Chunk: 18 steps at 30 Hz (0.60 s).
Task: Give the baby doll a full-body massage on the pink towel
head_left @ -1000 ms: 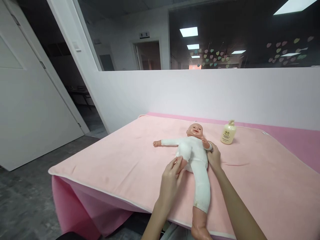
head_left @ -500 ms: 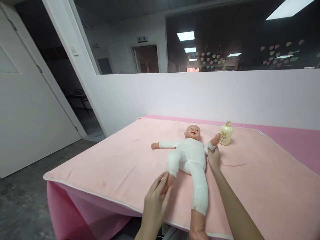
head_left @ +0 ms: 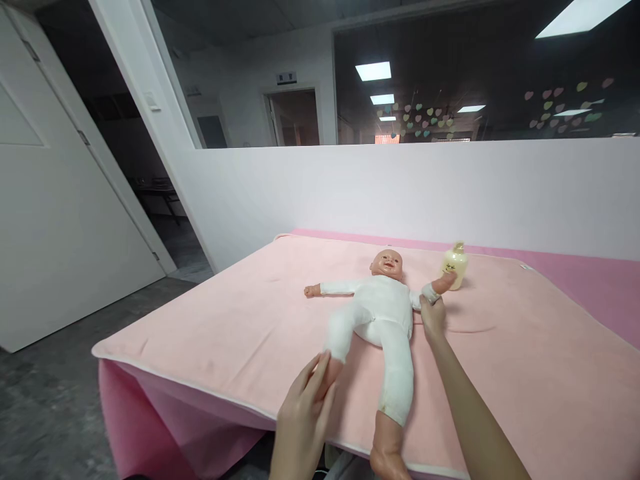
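A baby doll (head_left: 384, 300) in a white cloth body lies on its back on a pink blanket (head_left: 240, 320), head toward the wall. My left hand (head_left: 306, 403) is closed around the lower leg and foot of the doll's leg on the left of the picture; most of that foot is hidden by my fingers. At the doll's arm on the right, my right hand (head_left: 433, 316) grips the forearm near the wrist. The doll's hand on that side points up and right, overlapping a pale yellow pump bottle (head_left: 457, 260). Its other arm stretches out to the left.
The blanket lies over a table with a darker pink cover (head_left: 585, 280). Behind it stands a white half wall (head_left: 400, 193) with a window above. A white door (head_left: 65, 220) and a dark doorway are on the left.
The doll's arm in my right hand has swung outward to the right, toward the bottle. My left hand has moved the held leg slightly left and down.
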Tool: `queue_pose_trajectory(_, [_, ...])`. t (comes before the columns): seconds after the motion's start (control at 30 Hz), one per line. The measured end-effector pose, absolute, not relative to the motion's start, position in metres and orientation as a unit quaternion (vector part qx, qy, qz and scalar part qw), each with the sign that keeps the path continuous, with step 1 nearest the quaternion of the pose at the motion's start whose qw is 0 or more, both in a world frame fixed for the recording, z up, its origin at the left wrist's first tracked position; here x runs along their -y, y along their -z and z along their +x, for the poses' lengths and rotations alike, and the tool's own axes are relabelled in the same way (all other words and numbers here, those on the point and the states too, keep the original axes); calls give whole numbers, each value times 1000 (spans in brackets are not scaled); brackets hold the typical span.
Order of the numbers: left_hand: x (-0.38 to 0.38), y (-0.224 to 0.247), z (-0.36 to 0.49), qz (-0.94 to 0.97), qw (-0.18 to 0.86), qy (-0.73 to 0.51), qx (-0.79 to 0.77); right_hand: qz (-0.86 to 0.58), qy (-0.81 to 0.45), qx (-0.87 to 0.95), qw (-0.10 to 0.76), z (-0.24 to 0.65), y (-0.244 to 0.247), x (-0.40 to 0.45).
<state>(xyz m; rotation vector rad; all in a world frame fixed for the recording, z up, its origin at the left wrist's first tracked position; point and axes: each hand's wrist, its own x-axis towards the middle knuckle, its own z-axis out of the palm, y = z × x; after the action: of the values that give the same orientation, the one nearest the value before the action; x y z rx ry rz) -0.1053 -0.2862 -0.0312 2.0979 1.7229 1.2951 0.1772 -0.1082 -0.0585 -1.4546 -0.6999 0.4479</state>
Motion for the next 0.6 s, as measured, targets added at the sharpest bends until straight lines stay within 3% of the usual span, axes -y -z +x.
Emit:
queue_pose_trajectory(0.2, [321, 43, -128, 702, 66, -405, -582, -616, -257, 155, 728, 184, 62, 99])
queue_pose_trajectory(0.37, [275, 20, -98, 700, 81, -442, -555, -666, -165, 335, 646, 172, 55, 111])
queue_pose_trajectory(0.5, [231, 6, -60, 738, 86, -426, -517, -603, -91, 533, 587, 160, 51, 120])
queue_pose_trajectory(0.6, [213, 2, -38, 766, 72, -404, -494, -574, -82, 568, 585, 159, 51, 121])
